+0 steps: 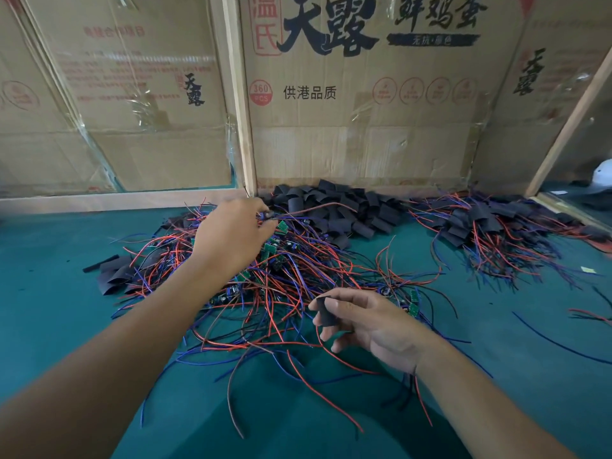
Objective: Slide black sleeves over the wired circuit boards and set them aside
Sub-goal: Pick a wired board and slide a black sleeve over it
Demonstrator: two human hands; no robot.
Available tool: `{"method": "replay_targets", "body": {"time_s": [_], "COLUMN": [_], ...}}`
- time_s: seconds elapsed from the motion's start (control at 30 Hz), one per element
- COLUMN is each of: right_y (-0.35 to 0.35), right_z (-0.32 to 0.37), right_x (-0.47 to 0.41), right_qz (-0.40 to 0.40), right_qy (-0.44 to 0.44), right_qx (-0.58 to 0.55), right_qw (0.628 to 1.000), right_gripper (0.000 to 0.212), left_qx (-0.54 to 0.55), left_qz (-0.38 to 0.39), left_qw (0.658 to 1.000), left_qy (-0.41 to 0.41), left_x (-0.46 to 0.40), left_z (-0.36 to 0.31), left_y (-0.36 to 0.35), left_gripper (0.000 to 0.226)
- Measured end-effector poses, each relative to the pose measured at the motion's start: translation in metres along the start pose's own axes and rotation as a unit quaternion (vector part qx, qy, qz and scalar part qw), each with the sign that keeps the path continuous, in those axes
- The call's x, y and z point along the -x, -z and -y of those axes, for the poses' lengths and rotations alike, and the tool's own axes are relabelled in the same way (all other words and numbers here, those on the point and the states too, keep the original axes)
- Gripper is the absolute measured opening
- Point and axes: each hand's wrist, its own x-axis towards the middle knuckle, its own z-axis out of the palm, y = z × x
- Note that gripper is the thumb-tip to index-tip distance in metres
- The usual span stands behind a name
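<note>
Sleeve (325,312): short black tube, pinched between thumb and fingers of the right hand (371,326), near centre. Likely light, soft, easily flattened; best held by its sides so the mouth stays open. Left hand (231,235), farther off, pinches wires in the pile of boards (265,260); each board looks light and rigid with limp leads. Loose sleeves (337,207) far centre; sleeved units (490,226) far right. All on the green worktop (49,293), cardboard (347,94) behind.
</note>
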Motion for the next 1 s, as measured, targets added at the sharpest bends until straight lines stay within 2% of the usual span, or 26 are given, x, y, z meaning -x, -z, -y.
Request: {"method": "replay_targets", "body": {"time_s": [0.13,0.23,0.3,0.4,0.47,0.57,0.67,0.73,0.9,1.0], "right_y": [0.0,0.003,0.003,0.004,0.005,0.006,0.005,0.006,0.006,0.004], "right_z": [0.001,0.0,-0.001,0.0,0.0,-0.001,-0.001,0.0,-0.004,-0.006], "right_x": [0.002,0.0,-0.001,-0.002,-0.003,-0.002,-0.002,-0.002,-0.004,-0.007], "right_qz": [-0.011,-0.007,-0.005,-0.005,-0.007,-0.007,-0.008,-0.006,-0.037,-0.071], "right_qy": [0.002,-0.002,-0.007,-0.007,-0.005,-0.004,-0.005,-0.005,0.02,0.062], "right_qx": [0.007,0.0,0.0,-0.004,-0.008,-0.008,-0.007,-0.003,-0.021,-0.056], "right_qw": [1.0,1.0,1.0,1.0,1.0,1.0,1.0,1.0,0.999,0.994], "right_gripper": [0.038,0.042,0.041,0.041,0.042,0.041,0.043,0.04,0.034,0.03], "left_qx": [0.238,0.321,0.369,0.461,0.513,0.552,0.522,0.516,0.604,0.646], "left_qz": [-0.001,0.001,0.014,0.031,0.041,0.054,0.01,-0.029,-0.079,-0.095], "left_qw": [0.97,0.945,0.927,0.883,0.853,0.828,0.852,0.855,0.783,0.745], "left_qy": [0.058,0.066,0.071,0.078,0.081,0.08,0.045,0.048,0.128,0.138], "left_x": [0.005,0.005,0.006,0.011,0.015,0.02,0.028,0.04,0.071,0.079], "left_z": [-0.012,-0.026,-0.037,-0.051,-0.06,-0.065,-0.051,-0.036,-0.002,0.01], "left_y": [0.017,0.029,0.035,0.042,0.044,0.04,0.033,0.023,-0.004,-0.008], "left_gripper": [0.014,0.009,0.017,0.033,0.035,0.021,0.02,0.024,0.029,0.028]}}
